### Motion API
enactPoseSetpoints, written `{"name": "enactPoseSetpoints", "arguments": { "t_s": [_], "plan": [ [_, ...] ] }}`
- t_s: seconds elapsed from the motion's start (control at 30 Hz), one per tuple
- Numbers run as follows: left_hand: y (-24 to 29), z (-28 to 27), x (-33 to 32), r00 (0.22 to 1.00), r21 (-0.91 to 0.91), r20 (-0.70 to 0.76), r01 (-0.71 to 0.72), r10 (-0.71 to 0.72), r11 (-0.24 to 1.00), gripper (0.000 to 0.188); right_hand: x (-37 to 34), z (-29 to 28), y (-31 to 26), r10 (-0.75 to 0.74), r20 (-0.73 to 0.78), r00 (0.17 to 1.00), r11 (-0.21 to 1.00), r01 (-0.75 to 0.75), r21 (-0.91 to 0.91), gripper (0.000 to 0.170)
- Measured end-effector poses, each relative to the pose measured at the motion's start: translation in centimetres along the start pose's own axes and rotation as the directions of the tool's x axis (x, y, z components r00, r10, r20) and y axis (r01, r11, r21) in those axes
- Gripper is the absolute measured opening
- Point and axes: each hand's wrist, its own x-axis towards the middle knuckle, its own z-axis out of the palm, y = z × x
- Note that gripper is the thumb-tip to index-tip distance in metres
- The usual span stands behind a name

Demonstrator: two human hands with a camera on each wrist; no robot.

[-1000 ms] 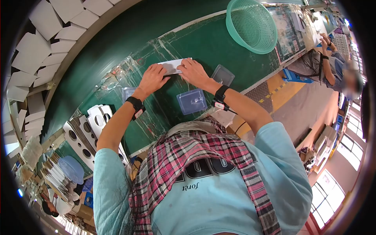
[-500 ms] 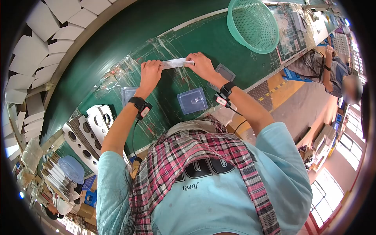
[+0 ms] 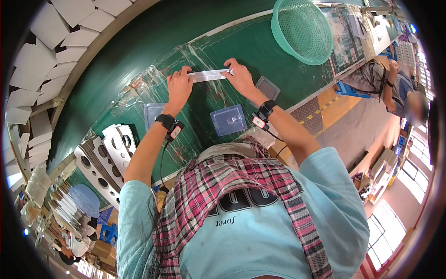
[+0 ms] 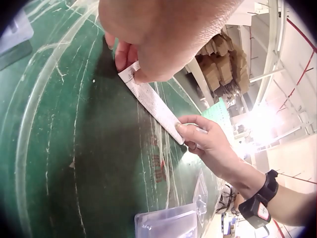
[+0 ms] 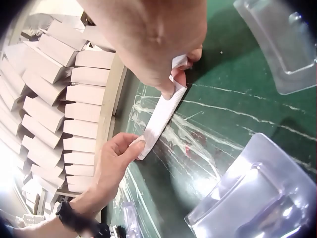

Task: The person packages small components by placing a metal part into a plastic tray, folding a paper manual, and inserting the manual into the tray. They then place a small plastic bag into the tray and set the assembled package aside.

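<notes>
A narrow folded strip of white printed paper (image 3: 208,75) stretches between both hands, low over the green table (image 3: 186,118). My left hand (image 3: 179,90) pinches its left end between thumb and fingers. At the opposite end, my right hand (image 3: 241,79) grips the paper, thumb on the upper face. Small print shows along the strip (image 4: 156,106) in the left wrist view. The right wrist view shows a folded-up flap (image 5: 179,61) by the right fingers. Nearer the body lies a clear plastic tray (image 3: 227,120); similar trays lie beside the left forearm (image 3: 154,114) and the right wrist (image 3: 268,87).
A green perforated basket (image 3: 320,52) stands at the back right. White panels with round holes (image 3: 104,156) are stacked at the left. Many white boxes (image 3: 35,69) line the far left beyond the table. Another person (image 3: 392,88) sits at the right.
Both hands have moved apart to the paper's ends. The paper, wider and partly covered by the fingers before, now shows as a longer, narrower strip with its printed face up.
</notes>
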Motion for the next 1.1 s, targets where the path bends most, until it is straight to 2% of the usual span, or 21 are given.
{"name": "enactPoseSetpoints", "arguments": {
  "t_s": [0.13,0.23,0.33,0.43,0.53,0.63,0.77,0.87,0.97,1.1],
  "plan": [
    [0.2,-0.2,0.1,0.997,-0.001,0.064,0.053,-0.053,0.999,0.023,0.1,0.3,-0.1,0.005,0.007,1.000,0.999,-0.004,-0.037,0.033],
    [0.7,-0.7,0.0,0.998,0.140,0.066,0.017,-0.026,0.990,0.033,0.2,0.3,-0.1,0.003,0.008,1.000,0.999,-0.003,-0.046,0.032],
    [2.0,-1.2,-0.8,0.956,0.278,0.015,-0.287,0.294,0.917,0.047,0.2,0.2,0.0,-0.006,0.002,1.000,0.998,0.006,-0.055,0.032],
    [3.4,0.4,-2.6,0.920,0.136,0.174,-0.375,0.351,0.917,0.061,-0.1,0.0,-0.2,-0.030,-0.003,1.000,0.999,0.030,-0.046,0.032],
    [2.2,-0.3,-3.9,0.916,0.103,0.229,-0.358,0.329,0.928,0.069,0.2,0.0,-0.7,-0.023,0.015,1.000,0.998,0.024,-0.051,0.031],
    [0.1,-1.8,-4.7,0.919,0.183,0.255,-0.351,0.300,0.918,0.073,0.1,-0.1,-0.4,-0.010,0.031,0.999,0.998,0.012,-0.062,0.029],
    [-0.1,-2.4,-4.5,0.920,0.297,0.224,-0.378,0.321,0.877,0.067,0.4,0.0,-0.4,0.021,0.043,0.999,0.996,-0.018,-0.082,0.031],
    [1.5,-2.9,-2.5,0.917,0.279,0.184,-0.393,0.353,0.876,0.061,1.2,0.2,0.3,0.044,0.077,0.996,0.992,-0.034,-0.119,0.035],
    [2.0,-1.6,-1.0,0.858,0.328,0.131,-0.511,0.497,0.794,0.044,2.3,-0.6,0.0,0.159,0.162,0.974,0.987,-0.151,-0.058,0.036],
    [0.9,-1.1,0.6,0.823,0.301,0.203,-0.568,0.531,0.766,0.026,3.5,-1.0,1.7,0.185,0.271,0.945,0.975,-0.210,0.068,0.036]
  ]
}}
